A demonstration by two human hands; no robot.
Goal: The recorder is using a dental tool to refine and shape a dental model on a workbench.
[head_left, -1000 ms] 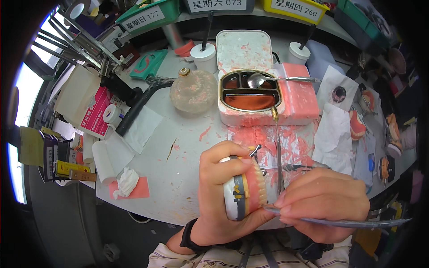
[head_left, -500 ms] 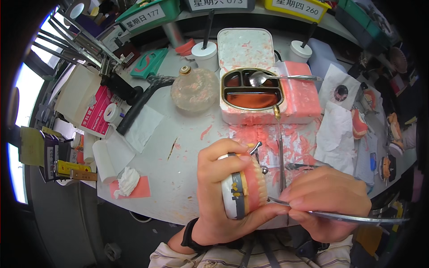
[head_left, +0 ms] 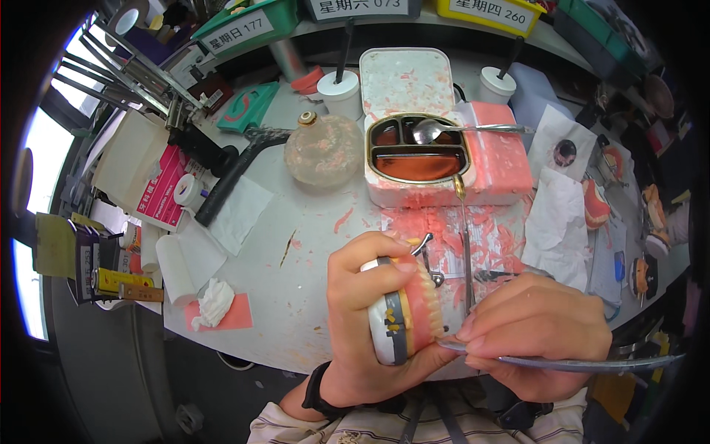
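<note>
My left hand [head_left: 370, 318] grips a denture model [head_left: 405, 314]: pink wax gums with white teeth on a white base with a grey band. It is held upright just above the near edge of the bench. My right hand [head_left: 536, 333] pinches a thin metal carving tool [head_left: 569, 362] like a pen. The tool's tip touches the lower side of the pink wax, and its handle runs out to the right.
A metal tin of melted wax [head_left: 418, 155] with a spoon [head_left: 458, 129] stands behind, on a white box. A glass spirit lamp [head_left: 323, 149] sits to its left. Pink wax shavings [head_left: 473, 237] cover the worktop [head_left: 296, 296]. Tissue, a tape roll and other models lie around.
My right hand has swung the tool's handle lower and further right, keeping its tip at the wax. My left hand has tilted the model slightly.
</note>
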